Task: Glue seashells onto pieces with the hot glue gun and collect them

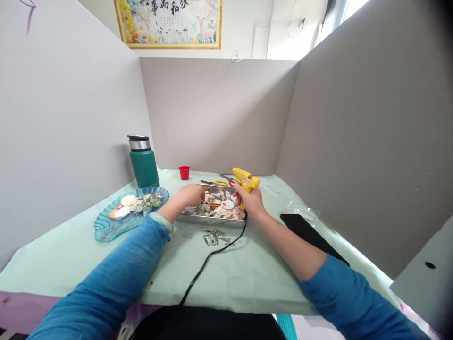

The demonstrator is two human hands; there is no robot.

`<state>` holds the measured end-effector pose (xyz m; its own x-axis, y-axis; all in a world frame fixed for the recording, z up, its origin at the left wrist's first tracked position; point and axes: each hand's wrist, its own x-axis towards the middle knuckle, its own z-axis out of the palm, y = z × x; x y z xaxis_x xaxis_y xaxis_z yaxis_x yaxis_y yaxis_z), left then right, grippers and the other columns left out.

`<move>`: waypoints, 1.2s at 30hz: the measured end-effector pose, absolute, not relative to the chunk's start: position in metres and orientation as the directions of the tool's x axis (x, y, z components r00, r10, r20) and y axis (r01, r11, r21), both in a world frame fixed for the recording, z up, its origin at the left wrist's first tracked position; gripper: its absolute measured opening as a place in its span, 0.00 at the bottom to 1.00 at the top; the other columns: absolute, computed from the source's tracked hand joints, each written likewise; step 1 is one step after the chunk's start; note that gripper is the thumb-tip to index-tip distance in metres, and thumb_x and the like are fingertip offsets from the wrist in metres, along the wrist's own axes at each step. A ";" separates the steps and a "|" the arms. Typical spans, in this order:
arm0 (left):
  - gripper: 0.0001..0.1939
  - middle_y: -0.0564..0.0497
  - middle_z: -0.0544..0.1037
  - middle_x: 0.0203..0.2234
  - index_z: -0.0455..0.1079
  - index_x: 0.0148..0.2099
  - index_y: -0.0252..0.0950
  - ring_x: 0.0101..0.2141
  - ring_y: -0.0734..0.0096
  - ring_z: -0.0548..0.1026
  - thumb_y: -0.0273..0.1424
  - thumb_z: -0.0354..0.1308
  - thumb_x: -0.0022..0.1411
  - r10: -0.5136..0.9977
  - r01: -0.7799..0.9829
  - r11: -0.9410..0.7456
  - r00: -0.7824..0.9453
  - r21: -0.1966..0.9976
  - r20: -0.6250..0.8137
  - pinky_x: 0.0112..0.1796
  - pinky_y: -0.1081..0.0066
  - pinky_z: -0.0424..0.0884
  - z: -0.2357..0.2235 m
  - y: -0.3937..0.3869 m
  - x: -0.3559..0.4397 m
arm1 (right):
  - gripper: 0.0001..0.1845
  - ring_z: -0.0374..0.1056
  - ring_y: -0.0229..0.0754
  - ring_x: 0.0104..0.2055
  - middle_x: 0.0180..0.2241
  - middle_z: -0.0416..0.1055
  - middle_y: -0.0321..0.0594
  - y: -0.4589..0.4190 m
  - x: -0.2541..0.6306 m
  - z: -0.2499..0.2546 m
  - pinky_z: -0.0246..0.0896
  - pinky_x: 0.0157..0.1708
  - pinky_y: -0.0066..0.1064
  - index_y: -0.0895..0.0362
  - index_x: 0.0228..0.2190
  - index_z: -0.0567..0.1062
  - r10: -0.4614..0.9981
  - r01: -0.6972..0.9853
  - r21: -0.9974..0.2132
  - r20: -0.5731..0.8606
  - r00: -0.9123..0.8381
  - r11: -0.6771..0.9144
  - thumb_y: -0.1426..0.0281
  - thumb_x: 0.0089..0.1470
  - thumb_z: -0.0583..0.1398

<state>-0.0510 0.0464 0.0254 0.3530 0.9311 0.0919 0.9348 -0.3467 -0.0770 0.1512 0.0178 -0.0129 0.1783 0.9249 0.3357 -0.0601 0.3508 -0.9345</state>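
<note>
My right hand (pixel 250 198) is closed round the grip of a yellow glue gun (pixel 245 179), held over the right end of a metal tray (pixel 212 218) filled with shells. The gun's black cord (pixel 212 255) runs from the gun toward me over the table. My left hand (pixel 191 194) hovers over the tray's left end with its fingers curled in a pinch; what it holds is too small to make out. A pale green bangle (pixel 162 221) circles that wrist.
A blue shell-shaped glass dish (pixel 106 226) with shells lies at left, a green flask (pixel 143 163) behind it. A red cup (pixel 184 173) and scissors (pixel 216 182) lie behind the tray. Small metal clips (pixel 215 236) lie in front. A black flat object (pixel 307 231) and grey partitions are nearby.
</note>
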 end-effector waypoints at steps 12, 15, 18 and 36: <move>0.17 0.45 0.78 0.37 0.77 0.40 0.40 0.38 0.62 0.74 0.23 0.54 0.48 0.897 0.916 -0.394 0.400 -0.068 0.191 0.38 0.71 0.66 0.009 0.055 -0.054 | 0.16 0.60 0.32 0.13 0.19 0.70 0.35 0.018 0.151 -0.013 0.56 0.12 0.24 0.58 0.26 0.71 0.931 -0.053 -0.938 0.333 0.150 0.344 0.58 0.43 0.63; 0.16 0.44 0.78 0.37 0.76 0.43 0.38 0.37 0.63 0.74 0.27 0.53 0.52 0.900 0.933 -0.355 0.325 0.057 0.290 0.37 0.73 0.66 0.013 0.057 -0.055 | 0.16 0.60 0.32 0.13 0.18 0.69 0.34 0.018 0.151 -0.013 0.56 0.12 0.24 0.58 0.26 0.71 0.931 -0.051 -0.938 0.333 0.147 0.344 0.57 0.43 0.64; 0.16 0.45 0.78 0.28 0.74 0.43 0.34 0.29 0.66 0.74 0.34 0.52 0.57 0.943 0.907 -0.323 0.283 0.271 0.176 0.30 0.73 0.67 0.020 0.055 -0.059 | 0.16 0.60 0.32 0.13 0.17 0.69 0.33 0.017 0.151 -0.012 0.56 0.12 0.24 0.58 0.27 0.71 0.932 -0.055 -0.938 0.331 0.148 0.342 0.58 0.43 0.64; 0.16 0.48 0.79 0.31 0.78 0.34 0.41 0.30 0.66 0.73 0.23 0.58 0.41 0.902 0.900 -0.429 0.423 -0.078 -0.085 0.29 0.74 0.64 0.017 0.050 -0.061 | 0.15 0.61 0.32 0.13 0.19 0.69 0.32 0.020 0.151 -0.015 0.56 0.12 0.24 0.57 0.27 0.71 0.925 -0.044 -0.930 0.356 0.135 0.364 0.58 0.43 0.63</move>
